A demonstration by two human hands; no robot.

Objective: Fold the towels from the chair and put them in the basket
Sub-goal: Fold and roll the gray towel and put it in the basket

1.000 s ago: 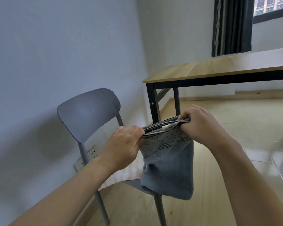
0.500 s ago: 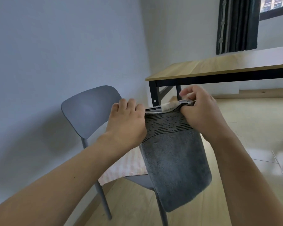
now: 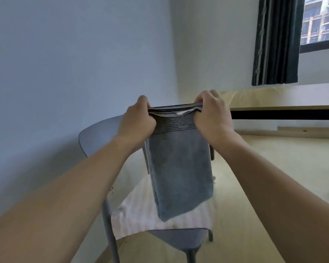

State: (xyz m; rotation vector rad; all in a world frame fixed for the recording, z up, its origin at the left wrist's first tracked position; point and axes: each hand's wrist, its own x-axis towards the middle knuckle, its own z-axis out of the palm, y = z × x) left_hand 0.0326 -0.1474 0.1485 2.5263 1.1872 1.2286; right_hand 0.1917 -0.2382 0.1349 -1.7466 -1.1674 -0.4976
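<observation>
Higher now than a moment ago, both my hands have lifted the gray towel (image 3: pixel 180 168) up, and more of the chair (image 3: pixel 95 137) shows under it. The fingers of my left hand (image 3: pixel 136 124) are curled tight on the towel's top left corner. The fingers of my right hand (image 3: pixel 212 118) are curled tight on the top right corner. The towel is folded and hangs straight down between my hands, above the chair seat. A pink striped towel (image 3: pixel 141 215) lies flat on the seat. Behind my right hand is the wooden worktop (image 3: pixel 283 97), with a dark curtain (image 3: pixel 275 40) and a window (image 3: pixel 321 19) above it.
</observation>
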